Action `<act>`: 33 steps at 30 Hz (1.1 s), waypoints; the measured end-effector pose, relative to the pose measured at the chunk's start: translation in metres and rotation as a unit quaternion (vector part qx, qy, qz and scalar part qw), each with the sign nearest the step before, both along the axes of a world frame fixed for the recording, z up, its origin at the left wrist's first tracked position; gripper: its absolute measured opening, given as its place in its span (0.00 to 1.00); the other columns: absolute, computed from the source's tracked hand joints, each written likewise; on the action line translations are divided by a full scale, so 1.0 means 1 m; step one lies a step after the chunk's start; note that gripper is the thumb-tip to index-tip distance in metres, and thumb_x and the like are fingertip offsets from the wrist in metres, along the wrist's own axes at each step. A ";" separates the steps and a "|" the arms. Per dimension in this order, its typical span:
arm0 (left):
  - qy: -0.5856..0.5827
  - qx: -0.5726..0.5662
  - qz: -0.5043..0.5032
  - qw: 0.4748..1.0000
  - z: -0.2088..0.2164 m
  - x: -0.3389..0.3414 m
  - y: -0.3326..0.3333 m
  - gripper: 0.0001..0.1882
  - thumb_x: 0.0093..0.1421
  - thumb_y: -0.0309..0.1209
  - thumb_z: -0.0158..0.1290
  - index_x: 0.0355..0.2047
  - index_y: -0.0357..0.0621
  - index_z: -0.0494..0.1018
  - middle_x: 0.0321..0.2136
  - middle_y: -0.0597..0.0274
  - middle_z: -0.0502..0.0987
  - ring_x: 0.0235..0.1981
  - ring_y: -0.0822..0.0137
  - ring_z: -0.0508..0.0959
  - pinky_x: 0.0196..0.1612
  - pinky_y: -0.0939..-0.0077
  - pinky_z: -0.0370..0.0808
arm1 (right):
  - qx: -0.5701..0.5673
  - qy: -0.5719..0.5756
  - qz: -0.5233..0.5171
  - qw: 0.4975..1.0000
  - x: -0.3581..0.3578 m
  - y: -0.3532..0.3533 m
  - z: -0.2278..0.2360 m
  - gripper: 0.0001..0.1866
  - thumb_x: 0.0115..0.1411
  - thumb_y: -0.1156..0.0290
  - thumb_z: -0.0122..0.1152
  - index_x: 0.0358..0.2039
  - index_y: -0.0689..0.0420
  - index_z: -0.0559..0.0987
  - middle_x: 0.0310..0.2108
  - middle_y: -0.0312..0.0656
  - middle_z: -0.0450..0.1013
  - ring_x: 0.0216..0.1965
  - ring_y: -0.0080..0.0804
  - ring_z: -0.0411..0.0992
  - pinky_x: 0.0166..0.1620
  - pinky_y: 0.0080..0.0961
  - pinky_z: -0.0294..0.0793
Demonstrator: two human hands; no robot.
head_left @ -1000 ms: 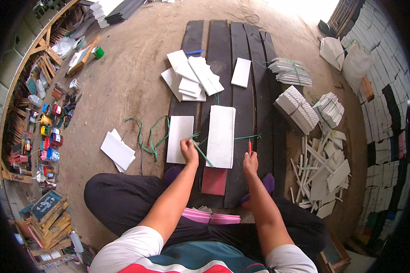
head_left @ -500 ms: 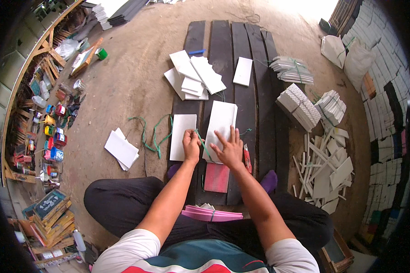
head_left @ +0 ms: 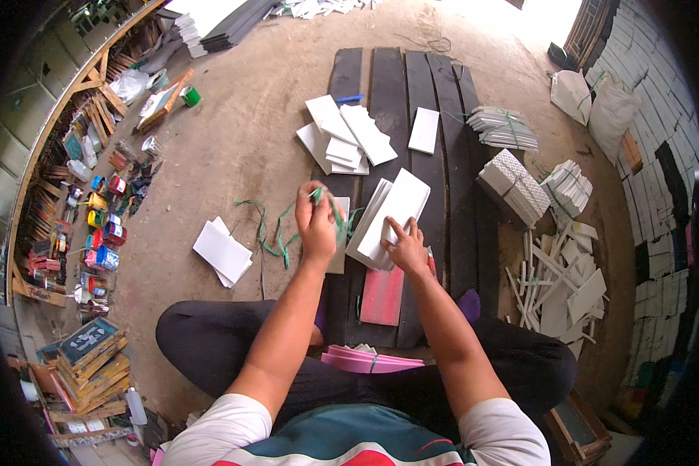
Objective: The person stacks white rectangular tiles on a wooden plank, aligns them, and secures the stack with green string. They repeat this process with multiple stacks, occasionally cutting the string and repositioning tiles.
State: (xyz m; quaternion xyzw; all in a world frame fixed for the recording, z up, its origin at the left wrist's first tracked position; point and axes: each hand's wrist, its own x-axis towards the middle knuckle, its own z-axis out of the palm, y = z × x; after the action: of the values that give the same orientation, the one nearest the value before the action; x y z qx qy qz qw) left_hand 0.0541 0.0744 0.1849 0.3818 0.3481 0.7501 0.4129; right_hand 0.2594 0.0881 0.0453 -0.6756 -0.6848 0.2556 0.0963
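My left hand (head_left: 317,225) is raised and closed around a green string (head_left: 318,194), slightly blurred by motion. Beneath it lies a white panel (head_left: 339,259), partly covered by the hand. My right hand (head_left: 406,250) rests with spread fingers on the lower end of a stack of white panels (head_left: 404,203), pressing the top one. The stack leans at an angle on dark planks (head_left: 419,307), its layers fanned on the left side. Below it sits a red-pink block (head_left: 381,299). A red tool (head_left: 432,264) shows partly beside my right hand.
Loose white panels (head_left: 330,124) and a blue pen-like item (head_left: 349,99) lie farther up the planks. Green string (head_left: 264,233) and more panels (head_left: 221,252) are on the left floor. Tied bundles (head_left: 512,186) and white offcuts (head_left: 563,287) lie right; paint cans (head_left: 113,233) stand far left.
My left hand has lifted away from the stack with the green string. The stack has turned clockwise under my right hand, its layers now spread. The whole view has shifted a little.
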 end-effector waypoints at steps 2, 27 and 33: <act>0.076 -0.033 -0.022 0.996 0.016 -0.005 0.008 0.04 0.74 0.31 0.48 0.42 0.47 0.69 0.23 0.70 0.65 0.22 0.76 0.65 0.30 0.75 0.73 | 0.000 -0.061 0.021 0.998 -0.009 0.001 0.006 0.39 0.60 0.47 0.68 0.70 0.18 0.63 0.76 0.53 0.47 0.74 0.59 0.53 0.63 0.55 0.71; 0.480 -0.144 0.121 0.857 -0.135 0.044 0.006 0.34 0.68 0.45 0.57 0.66 0.36 0.61 0.61 0.40 0.69 0.63 0.45 0.69 0.65 0.57 0.65 | 0.161 0.753 -0.182 0.611 0.085 0.090 0.162 0.22 0.76 0.50 0.48 0.35 0.57 0.72 0.31 0.47 0.77 0.30 0.39 0.77 0.37 0.40 0.80; 0.705 -0.324 -0.095 0.624 -0.159 0.069 -0.021 0.57 0.55 0.59 0.65 0.76 0.51 0.49 0.77 0.43 0.38 0.77 0.36 0.39 0.74 0.33 0.45 | 0.320 0.695 -0.385 0.516 0.223 0.087 0.147 0.20 0.77 0.58 0.46 0.36 0.64 0.72 0.34 0.50 0.75 0.31 0.43 0.77 0.39 0.42 0.84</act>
State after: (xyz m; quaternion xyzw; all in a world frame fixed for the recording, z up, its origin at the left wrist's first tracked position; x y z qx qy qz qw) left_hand 0.1226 0.0538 0.0260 0.6658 0.7153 0.0469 0.2071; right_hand 0.4819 0.1754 0.1920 -0.4042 -0.1083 0.3451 0.8401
